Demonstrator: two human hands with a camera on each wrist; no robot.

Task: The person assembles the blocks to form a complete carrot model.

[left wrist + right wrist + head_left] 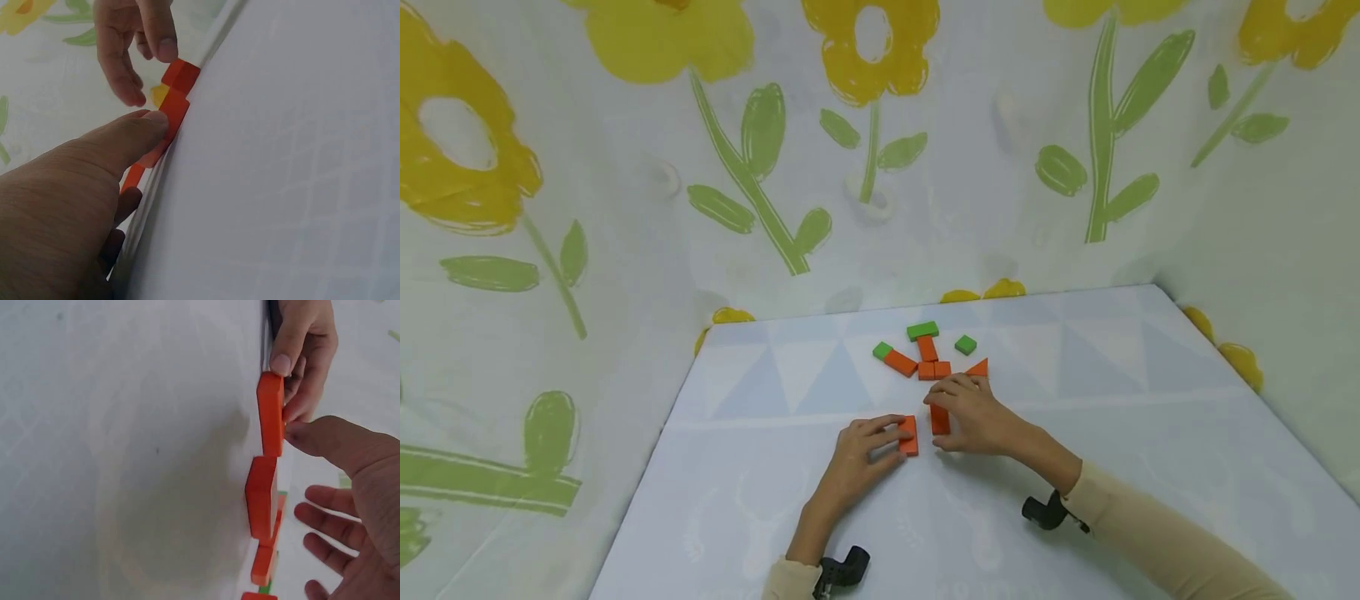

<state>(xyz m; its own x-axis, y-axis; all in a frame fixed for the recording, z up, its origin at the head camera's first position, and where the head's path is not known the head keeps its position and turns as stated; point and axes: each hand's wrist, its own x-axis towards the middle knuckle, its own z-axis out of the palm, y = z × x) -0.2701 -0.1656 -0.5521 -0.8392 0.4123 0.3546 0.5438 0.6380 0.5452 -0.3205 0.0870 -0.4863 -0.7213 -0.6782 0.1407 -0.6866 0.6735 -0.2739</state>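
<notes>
My left hand pinches a flat orange block between thumb and fingers on the table. In the right wrist view the left thumb is at one end of this block, with fingers along its side. My right hand hovers around a second orange block, its fingers spread and loosely bent. The right wrist view shows a gap between those fingers and this block. Beyond it lie two small orange blocks, side by side. An orange triangular block is partly hidden behind the right hand.
Farther back, an orange block meets a green block crosswise. A slanted orange block has a green piece at its end. A loose green block lies to the right. Flowered cloth hangs behind the table.
</notes>
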